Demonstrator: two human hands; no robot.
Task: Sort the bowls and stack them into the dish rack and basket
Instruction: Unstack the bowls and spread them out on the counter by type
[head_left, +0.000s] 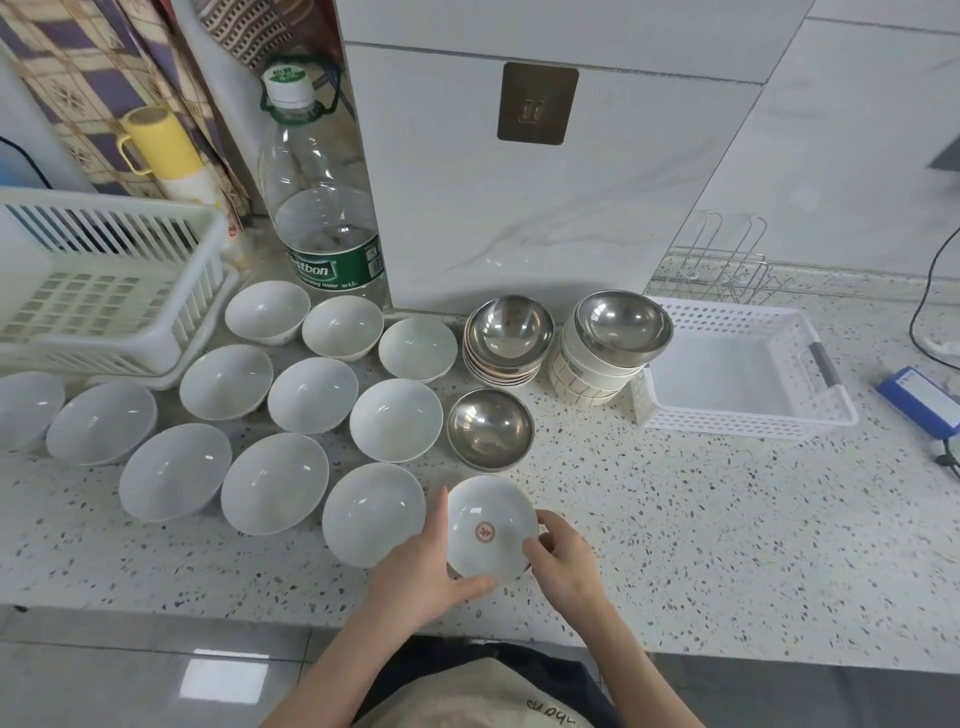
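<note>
A small red-marked bowl (491, 530) is gripped at the counter's near edge, fingers of the left hand (421, 571) and right hand (563, 564) curled round its rim. Sorting seems underway; next, it probably needs lifting onto the matching stack (506, 338) near the basket (748, 415).

Both hands, left hand (415, 571) and right hand (563, 566), grip a small white dish (491, 527) at six o'clock. White bowls (311, 395) spread toward nine o'clock on the counter (701, 519).

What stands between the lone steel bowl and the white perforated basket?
In the head view, nothing: only bare speckled counter lies between the lone steel bowl and the white perforated basket.
</note>
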